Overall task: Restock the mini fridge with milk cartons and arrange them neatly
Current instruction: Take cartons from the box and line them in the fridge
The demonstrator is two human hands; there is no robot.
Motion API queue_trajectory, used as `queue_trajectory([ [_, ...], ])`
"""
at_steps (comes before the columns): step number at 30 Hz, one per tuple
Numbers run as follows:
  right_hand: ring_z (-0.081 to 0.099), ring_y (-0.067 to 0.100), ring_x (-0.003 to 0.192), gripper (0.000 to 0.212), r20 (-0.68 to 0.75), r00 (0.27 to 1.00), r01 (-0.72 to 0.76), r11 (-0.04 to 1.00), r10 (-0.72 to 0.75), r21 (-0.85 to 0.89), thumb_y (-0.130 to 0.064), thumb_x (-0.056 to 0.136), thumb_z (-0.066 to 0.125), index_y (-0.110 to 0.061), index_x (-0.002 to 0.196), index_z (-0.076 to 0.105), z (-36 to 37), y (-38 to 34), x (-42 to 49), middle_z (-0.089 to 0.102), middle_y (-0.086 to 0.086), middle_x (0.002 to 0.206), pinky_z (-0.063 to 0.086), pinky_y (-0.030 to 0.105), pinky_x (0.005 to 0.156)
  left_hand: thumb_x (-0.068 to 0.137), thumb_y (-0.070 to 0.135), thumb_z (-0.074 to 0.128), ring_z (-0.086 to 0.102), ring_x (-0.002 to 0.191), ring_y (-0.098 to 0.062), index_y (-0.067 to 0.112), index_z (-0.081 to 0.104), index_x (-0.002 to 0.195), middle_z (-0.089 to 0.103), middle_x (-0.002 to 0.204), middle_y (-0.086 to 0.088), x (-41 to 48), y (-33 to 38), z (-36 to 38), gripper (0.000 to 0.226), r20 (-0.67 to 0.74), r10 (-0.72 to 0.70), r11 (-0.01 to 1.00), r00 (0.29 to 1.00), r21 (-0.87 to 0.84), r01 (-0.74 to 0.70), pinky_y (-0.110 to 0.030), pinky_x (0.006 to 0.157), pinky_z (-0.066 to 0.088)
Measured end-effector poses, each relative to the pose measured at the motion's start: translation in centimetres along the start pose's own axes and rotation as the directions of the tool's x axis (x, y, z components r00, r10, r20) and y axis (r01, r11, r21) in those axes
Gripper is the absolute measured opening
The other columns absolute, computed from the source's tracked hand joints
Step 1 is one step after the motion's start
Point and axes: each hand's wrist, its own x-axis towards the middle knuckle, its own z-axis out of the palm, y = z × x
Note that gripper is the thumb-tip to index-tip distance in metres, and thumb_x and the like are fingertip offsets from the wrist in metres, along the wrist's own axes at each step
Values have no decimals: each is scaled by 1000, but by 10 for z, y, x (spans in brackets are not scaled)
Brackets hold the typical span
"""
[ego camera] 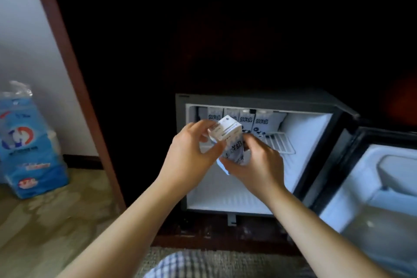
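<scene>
White printed cardboard milk carton (228, 139) is tilting before the open grey mini fridge (248, 98). Curled fingers of the left hand (191, 156) are pinching its top; the right hand (261, 165) is clamping its bottom.

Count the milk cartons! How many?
5. Four shelf cartons stand in a row at the back of the fridge. The held carton is between left hand and right hand. More may hide behind.

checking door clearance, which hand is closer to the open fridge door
Right. The right hand grips the milk carton on the side toward the open fridge door, but clear of it; the left hand holds the carton's other side, farther from the door.
</scene>
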Motion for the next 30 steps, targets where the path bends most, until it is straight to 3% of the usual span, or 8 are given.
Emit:
queue_trajectory([
  [2, 63, 14, 66, 39, -48, 998, -38, 999, 38, 11, -45, 67, 78, -19, 93, 64, 1, 20, 4, 70, -7, 81, 32, 10, 48, 83, 27, 67, 53, 91, -2, 24, 57, 125, 58, 107, 10, 15, 3, 20, 43, 34, 37, 999, 999, 15, -37, -9, 74, 40],
  [4, 63, 14, 67, 40, -61, 995, -84, 996, 85, 9, -48, 68, 76, -20, 92, 63, 3, 37, 8, 69, -8, 81, 40, 21, 49, 83, 26, 68, 51, 89, -1, 24, 55, 127, 56, 105, 11, 29, 4, 39, 46, 75, 54, 998, 996, 21, -56, 0, 70, 34],
  [7, 64, 15, 73, 40, -77, 986, -150, 989, 149, -9, -47, 68, 78, -20, 94, 63, 10, 61, 17, 70, -7, 85, 41, 24, 54, 85, 23, 66, 51, 90, -1, 24, 55, 128, 58, 111, 8, 47, 3, 64, 44, 104, 64, 998, 992, -19, -63, 1, 69, 33],
  [11, 64, 20, 73, 40, -125, 970, -214, 976, 208, -36, -42, 69, 78, -16, 95, 63, 21, 88, 31, 69, -4, 86, 30, 19, 48, 91, 23, 58, 51, 98, -3, 22, 50, 133, 57, 118, 6, 63, 3, 96, 43, 115, 76, 995, 990, -66, -69, -12, 78, 36],
  [14, 65, 22, 79, 41, -139, 951, -283, 958, 276, -34, -42, 70, 77, -16, 98, 62, 29, 104, 38, 69, -3, 90, 32, 25, 55, 94, 25, 53, 51, 110, -7, 19, 49, 133, 57, 123, 5, 73, -5, 117, 40, 137, 70, 995, 988, -84, -59, -11, 81, 31],
  [20, 64, 30, 71, 41, -210, 920, -348, 936, 331, -52, -43, 69, 79, -13, 90, 61, 42, 135, 45, 67, 4, 77, 30, 26, 53, 93, 24, 53, 46, 123, -19, 13, 50, 131, 49, 132, -4, 82, -44, 138, 39, 120, -90, 996, 989, -15, 92, -28, 100, 35],
  [26, 61, 33, 73, 39, -209, 845, -500, 866, 492, 14, -43, 74, 74, -11, 85, 53, 49, 161, 53, 60, 6, 69, 36, 32, 56, 89, 24, 60, 33, 132, -28, 9, 31, 141, 31, 145, -11, 87, -74, 143, 62, 16, -279, 959, 960, 48, 278, -37, 105, 31],
  [30, 59, 33, 81, 42, -241, 781, -581, 812, 576, 58, -43, 76, 72, -7, 87, 52, 55, 174, 60, 61, 9, 78, 33, 31, 61, 86, 26, 61, 33, 134, -32, 11, 21, 146, 31, 146, -15, 91, -90, 151, 73, 13, -340, 940, 940, 25, 340, -45, 109, 32],
])
